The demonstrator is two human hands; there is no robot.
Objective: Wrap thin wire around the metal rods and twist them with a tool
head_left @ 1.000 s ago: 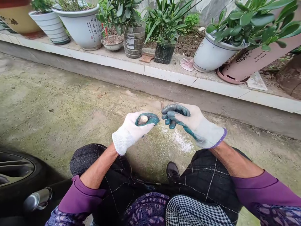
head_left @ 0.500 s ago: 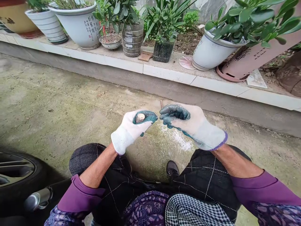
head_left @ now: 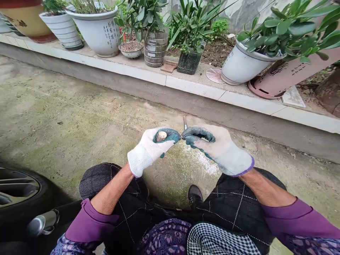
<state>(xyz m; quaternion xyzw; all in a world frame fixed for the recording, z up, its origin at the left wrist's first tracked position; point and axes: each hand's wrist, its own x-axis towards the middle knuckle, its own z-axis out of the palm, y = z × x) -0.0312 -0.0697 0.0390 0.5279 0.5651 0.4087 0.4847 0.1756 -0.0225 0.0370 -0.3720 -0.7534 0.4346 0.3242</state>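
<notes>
A thin, pale, wire-like strand runs sideways — pinched by the white-and-green-gloved left hand, cradling a rounded tan knob, and matching right hand.

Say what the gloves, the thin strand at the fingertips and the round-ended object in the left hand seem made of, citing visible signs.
Gloves: matt knitted fabric, by their ribbed cuffs; the green coating, slightly shiny, looks like rubber.
Thin strand: probably metal wire, being fine, bright and curved.
Round-ended object: perhaps worn wood, dull and pale brown; too small to settle.
</notes>
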